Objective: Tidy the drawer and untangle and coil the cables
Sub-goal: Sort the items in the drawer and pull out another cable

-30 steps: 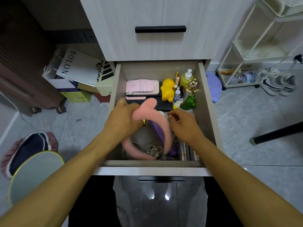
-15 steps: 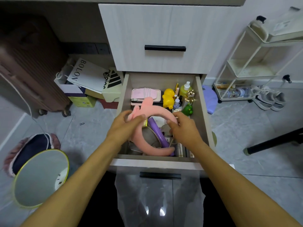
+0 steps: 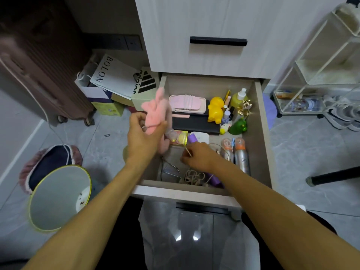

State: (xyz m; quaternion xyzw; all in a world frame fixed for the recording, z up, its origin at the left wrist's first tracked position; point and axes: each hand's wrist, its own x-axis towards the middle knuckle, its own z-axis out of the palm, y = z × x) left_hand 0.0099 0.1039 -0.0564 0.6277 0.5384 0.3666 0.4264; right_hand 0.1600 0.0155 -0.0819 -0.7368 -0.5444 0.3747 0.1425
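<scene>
Drawer (image 3: 261, 133) mid-frame holds yellow duck (image 3: 215, 110), spray cans (image 3: 241, 156), tangled cable (image 3: 194, 177). Left hand (image 3: 143, 137) grips pink headband (image 3: 155, 112) over its left edge; right hand (image 3: 198, 155) pinches thin wire inside. Bin (image 3: 58, 197) lower left.

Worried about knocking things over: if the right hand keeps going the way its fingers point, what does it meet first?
Probably the thin tan stick the right hand already pinches; beyond it, the pink plush headband in the left hand. Depth unclear.
</scene>
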